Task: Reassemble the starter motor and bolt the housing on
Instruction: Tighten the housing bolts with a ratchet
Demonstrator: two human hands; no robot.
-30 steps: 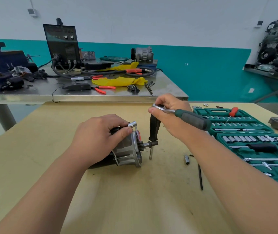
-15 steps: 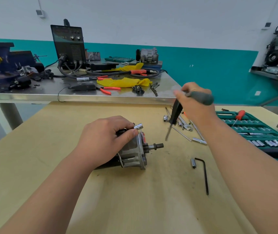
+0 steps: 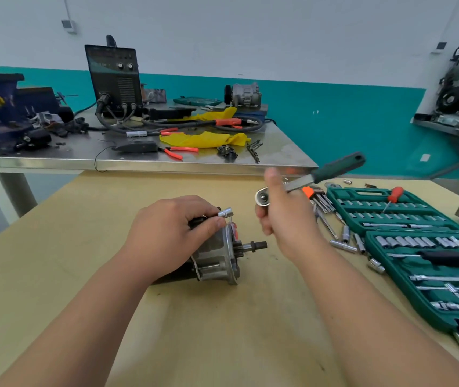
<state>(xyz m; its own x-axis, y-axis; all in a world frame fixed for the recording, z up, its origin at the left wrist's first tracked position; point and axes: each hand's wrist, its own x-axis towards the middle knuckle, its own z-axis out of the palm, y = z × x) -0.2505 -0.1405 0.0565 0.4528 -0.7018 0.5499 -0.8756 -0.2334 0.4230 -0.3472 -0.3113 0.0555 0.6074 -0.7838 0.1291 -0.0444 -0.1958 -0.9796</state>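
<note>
Wooden table (image 3: 69, 241): serves as the work surface, and the starter motor (image 3: 217, 255) lies on its side near the middle, shaft (image 3: 256, 245) pointing to my right. Socket set case (image 3: 362, 192): open flat at the right edge, within reach, so I can change sizes without getting up. Loose sockets (image 3: 344, 245) lie between the case and the motor, apparently tried or set aside. My left hand (image 3: 166, 233) is curled over the motor body to stop it rolling; its thumb and forefinger pinch a socket (image 3: 226, 212) seated at the top of the flange, presumably on a housing bolt, holding it square. My right hand (image 3: 284, 219) is closed round the ratchet (image 3: 314, 176) close to its head, handle slanting up and away, the drive end turned toward the socket but not touching it. This hand is blurred, so finger detail is uncertain. Judgement: the ratchet is about to be mated to the socket; the housing bolt is not yet tightened
</note>
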